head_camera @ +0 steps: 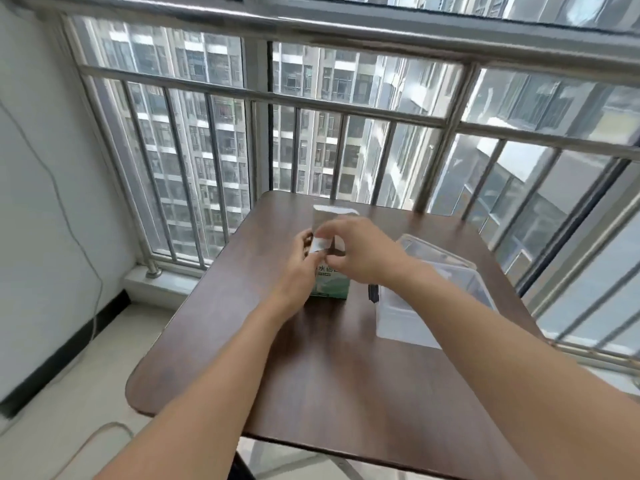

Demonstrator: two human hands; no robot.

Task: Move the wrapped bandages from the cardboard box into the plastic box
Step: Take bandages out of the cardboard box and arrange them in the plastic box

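A dark brown wooden table with rounded corners (311, 375) fills the lower centre of the frame. Right of centre on it stands a clear, open plastic box (433, 306). At centre stands a green-and-white cardboard box (329, 289), flap raised. Over it, the right hand (356, 251) and left hand (298, 271) curl their fingers, pinching a small white wrapped bandage (320, 244) above the box's opening.
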